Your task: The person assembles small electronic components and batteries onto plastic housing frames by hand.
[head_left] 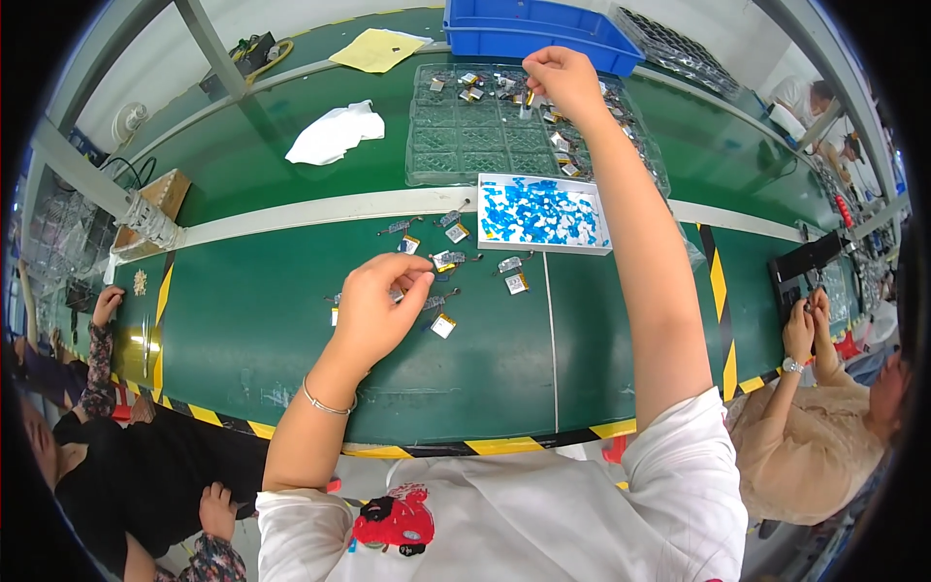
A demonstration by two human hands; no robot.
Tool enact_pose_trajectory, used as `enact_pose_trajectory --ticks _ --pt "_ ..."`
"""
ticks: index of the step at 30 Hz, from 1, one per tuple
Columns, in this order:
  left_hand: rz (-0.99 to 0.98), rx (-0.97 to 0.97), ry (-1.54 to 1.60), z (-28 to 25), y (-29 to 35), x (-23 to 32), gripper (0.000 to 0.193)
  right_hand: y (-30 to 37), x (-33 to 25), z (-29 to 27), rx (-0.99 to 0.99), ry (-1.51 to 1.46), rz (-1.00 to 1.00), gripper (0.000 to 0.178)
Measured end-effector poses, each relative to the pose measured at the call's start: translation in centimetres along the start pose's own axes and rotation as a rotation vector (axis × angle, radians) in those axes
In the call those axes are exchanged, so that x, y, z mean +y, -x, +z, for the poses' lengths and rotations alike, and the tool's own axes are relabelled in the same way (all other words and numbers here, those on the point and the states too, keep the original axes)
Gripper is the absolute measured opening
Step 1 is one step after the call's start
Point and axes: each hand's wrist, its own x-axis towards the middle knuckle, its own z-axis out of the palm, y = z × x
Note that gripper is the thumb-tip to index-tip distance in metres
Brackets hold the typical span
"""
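Note:
My right hand [567,82] reaches over a clear plastic tray [461,142] divided into compartments. Its fingers are pinched on a small battery cell [527,109], which hangs just below the fingertips. More cells [471,94] lie in the tray's far and right compartments. Nearer to me, my left hand [383,301] hovers low over the green bench with thumb and forefinger close together; what they hold, if anything, is hidden. Around it lie several small silver cells with circuit strips and short wires, among them one cell [442,326] beside the fingertips and another cell [516,282] to the right.
A white box [608,233] of blue and white bits stands by the tray. Behind are a blue bin [543,34] and stacked black trays [669,48]. White paper [337,133] and a yellow sheet [376,50] lie farther left. People work at both sides; a black fixture [810,260] stands right.

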Motion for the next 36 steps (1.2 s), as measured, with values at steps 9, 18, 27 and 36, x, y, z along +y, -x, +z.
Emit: enact_pose_trajectory --ticks 9,18,27,36 --pt "0.09 0.05 0.286 0.4 0.0 0.5 0.048 9.5 -8.6 0.9 -0.395 -0.478 0.005 0.013" --pt "-0.346 -0.096 0.905 0.4 1.0 1.7 0.017 16.1 -11.5 3.1 -0.711 -0.289 -0.13 0.01" --pt "-0.375 -0.188 0.804 0.3 1.0 2.6 0.011 2.8 7.5 1.3 -0.169 0.82 -0.224 0.025" --pt "-0.442 -0.312 0.877 0.1 2.1 2.4 0.01 0.6 7.9 4.5 -0.291 0.658 -0.042 0.017"
